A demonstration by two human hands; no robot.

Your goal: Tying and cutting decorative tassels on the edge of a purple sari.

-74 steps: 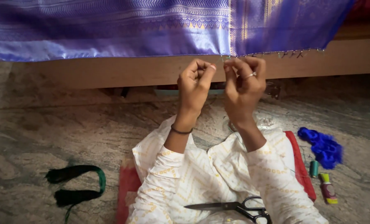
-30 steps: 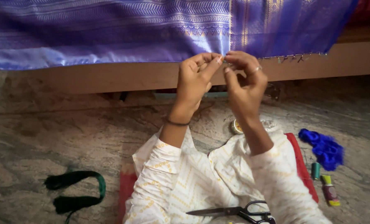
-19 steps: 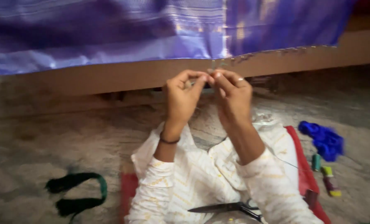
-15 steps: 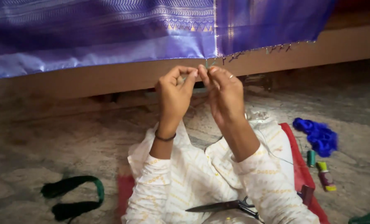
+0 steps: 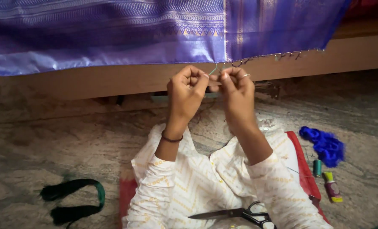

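Both hands have risen back toward the purple cloth [image 5: 155, 38]; left hand [image 5: 188, 87] and right hand [image 5: 236, 87] pinch its fringe thread [image 5: 214, 70], hanging just above them.

Mottled grey stone floor [image 5: 61, 140]; long wooden bench edge [image 5: 91, 80] above.

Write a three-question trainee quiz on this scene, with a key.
1. True or false: the scissors lie on the person's lap.
2. What are the left hand and right hand pinching? A) threads at the purple cloth's edge B) the blue yarn C) the green spool
3. Fill in: the dark green thread bundle lies on the floor to the person's ____.

Key: 1 true; 2 A; 3 left.
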